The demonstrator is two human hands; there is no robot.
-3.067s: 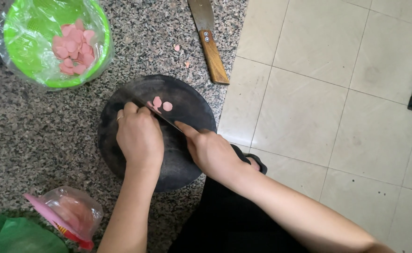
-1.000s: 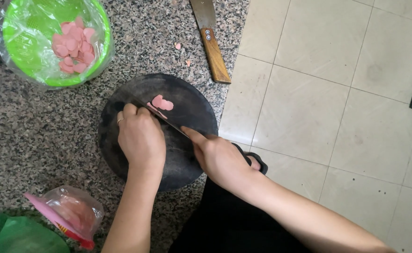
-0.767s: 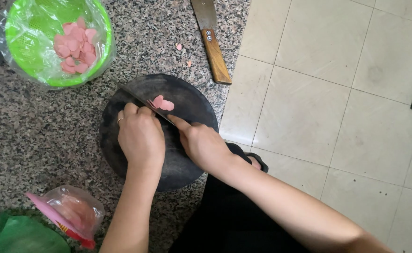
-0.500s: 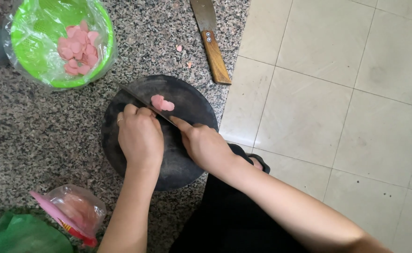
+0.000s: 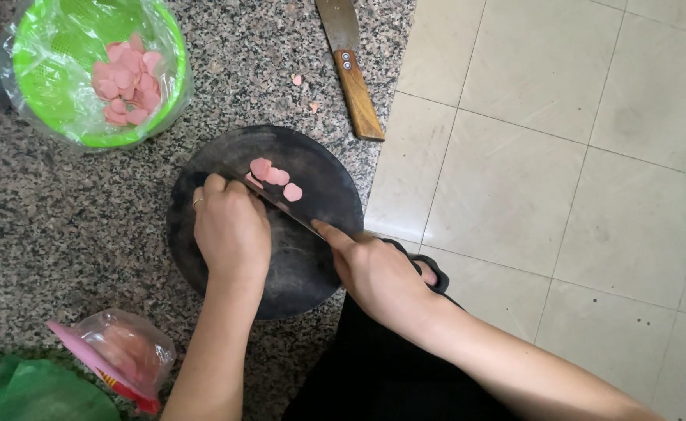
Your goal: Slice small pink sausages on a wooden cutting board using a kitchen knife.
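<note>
A round dark chopping board [image 5: 320, 269] lies on the speckled granite counter. My left hand [image 5: 230, 230] is curled over a pink sausage on the board, which it mostly hides. My right hand [image 5: 378, 273] grips a knife [image 5: 284, 209], forefinger along the blade's back, with the blade slanted across the board beside my left fingers. A few thin pink slices [image 5: 274, 176] lie on the board just beyond the blade.
A green bowl [image 5: 54, 117] lined with clear plastic holds several pink slices at the upper left. A cleaver with a wooden handle [image 5: 356, 92] lies at the counter's edge. A clear bag of sausages [image 5: 121, 351] and a green bag [image 5: 31, 394] sit lower left. Tiled floor at right.
The knife has kept moving up and down beside my left hand, and more pink slices have gathered on the board. Both hands stay in place.
</note>
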